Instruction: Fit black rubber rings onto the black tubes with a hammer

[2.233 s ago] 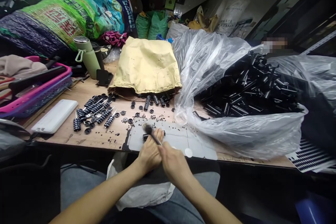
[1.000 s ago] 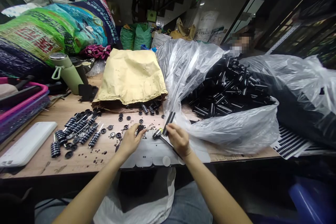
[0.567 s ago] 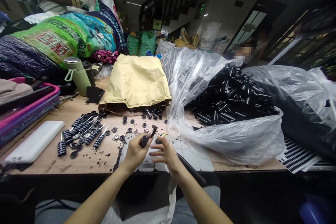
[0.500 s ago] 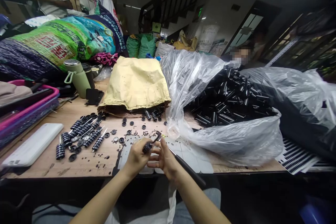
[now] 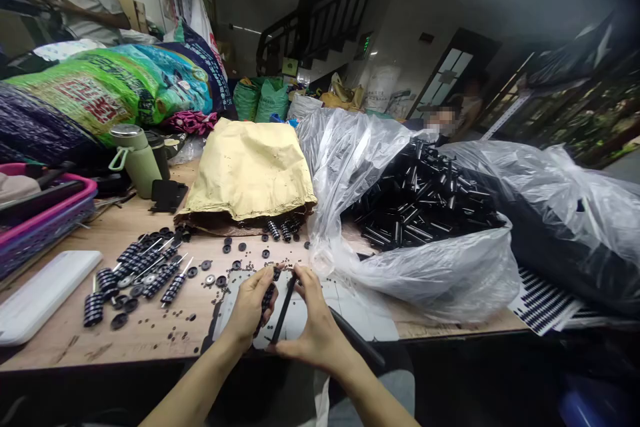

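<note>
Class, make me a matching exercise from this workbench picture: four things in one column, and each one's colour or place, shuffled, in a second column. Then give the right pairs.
Things:
1. flask
2. paper sack
3. clear plastic bag
4. basket

Descriptions:
A. holds a heap of black tubes
B. pink rim, at the table's far left edge
C. pale green, upright, left of the paper sack
D. yellow-brown, lying at the table's middle back

Pairs: 1-C, 2-D, 3-A, 4-B
</note>
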`<action>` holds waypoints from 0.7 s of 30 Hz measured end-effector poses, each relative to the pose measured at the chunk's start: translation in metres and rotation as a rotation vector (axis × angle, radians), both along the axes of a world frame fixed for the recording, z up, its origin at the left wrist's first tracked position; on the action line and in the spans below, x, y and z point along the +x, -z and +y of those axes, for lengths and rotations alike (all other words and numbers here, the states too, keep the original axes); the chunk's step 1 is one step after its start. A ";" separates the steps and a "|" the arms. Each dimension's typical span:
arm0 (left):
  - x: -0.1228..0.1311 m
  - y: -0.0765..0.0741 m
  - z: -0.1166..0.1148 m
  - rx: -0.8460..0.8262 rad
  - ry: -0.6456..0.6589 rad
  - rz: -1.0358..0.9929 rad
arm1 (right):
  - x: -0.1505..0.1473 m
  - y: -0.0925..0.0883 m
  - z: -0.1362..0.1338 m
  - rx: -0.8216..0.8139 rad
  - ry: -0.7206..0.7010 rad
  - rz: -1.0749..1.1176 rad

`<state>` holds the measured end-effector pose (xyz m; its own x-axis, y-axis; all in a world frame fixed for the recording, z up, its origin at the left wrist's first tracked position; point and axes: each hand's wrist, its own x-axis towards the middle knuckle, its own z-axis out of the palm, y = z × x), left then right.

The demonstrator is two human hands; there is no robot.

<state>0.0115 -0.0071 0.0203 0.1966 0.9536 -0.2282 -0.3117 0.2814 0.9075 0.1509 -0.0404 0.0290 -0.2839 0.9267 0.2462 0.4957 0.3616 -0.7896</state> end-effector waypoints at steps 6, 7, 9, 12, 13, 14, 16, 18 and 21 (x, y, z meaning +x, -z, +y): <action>0.009 -0.011 -0.002 -0.126 -0.102 -0.120 | -0.005 -0.007 0.001 0.105 -0.149 -0.168; 0.010 -0.013 -0.003 -0.153 -0.089 -0.128 | -0.005 -0.006 0.002 0.100 -0.157 -0.173; 0.013 -0.016 -0.005 -0.185 -0.080 -0.116 | -0.004 -0.002 0.003 0.085 -0.162 -0.176; 0.017 -0.015 -0.007 -0.213 -0.082 -0.074 | -0.003 0.004 0.003 0.058 -0.142 -0.170; 0.018 -0.013 -0.007 -0.226 -0.082 -0.062 | -0.003 0.007 0.003 0.048 -0.125 -0.162; 0.019 -0.009 -0.006 -0.240 -0.081 -0.053 | -0.004 0.011 0.003 0.041 -0.108 -0.154; 0.019 0.001 -0.003 -0.269 -0.071 -0.040 | -0.007 0.024 0.006 0.048 -0.066 -0.147; 0.016 0.014 0.002 -0.276 -0.041 -0.008 | -0.010 0.042 0.011 0.081 -0.021 -0.160; 0.006 0.038 0.008 -0.137 0.010 0.140 | -0.016 0.076 0.021 0.169 0.087 -0.187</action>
